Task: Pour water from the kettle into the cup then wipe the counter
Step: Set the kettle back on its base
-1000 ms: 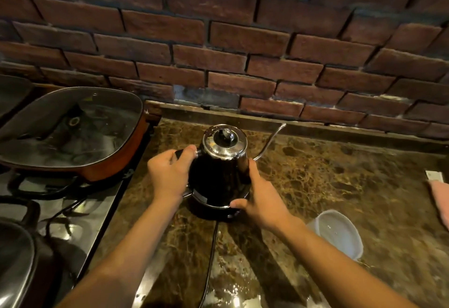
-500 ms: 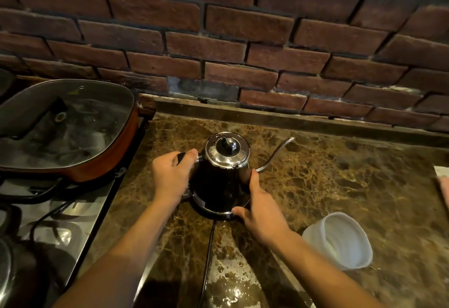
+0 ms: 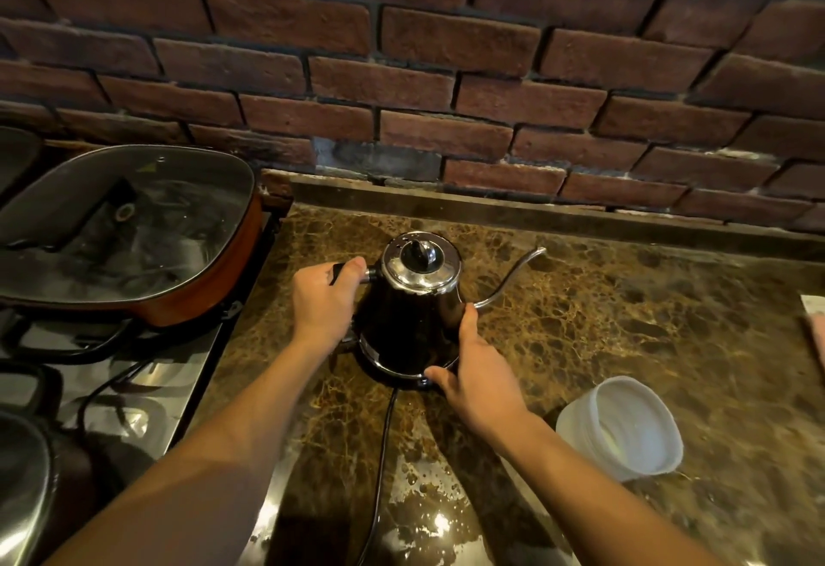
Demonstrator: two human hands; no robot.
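Observation:
A black gooseneck kettle with a shiny steel lid stands on its round base on the brown marble counter. Its thin spout points right. My left hand is wrapped around the black handle on the kettle's left side. My right hand rests against the kettle's lower right side and the base rim, thumb up along the body. A translucent white plastic cup stands on the counter to the right of my right forearm, apart from the kettle.
A lidded orange-sided pan sits on the gas stove at the left. The kettle's black cord runs toward me across wet patches on the counter. A pink cloth shows at the right edge. A brick wall backs the counter.
The kettle has settled lower onto its base, with both hands staying on it. The view has shifted slightly, so the cup sits further into the frame.

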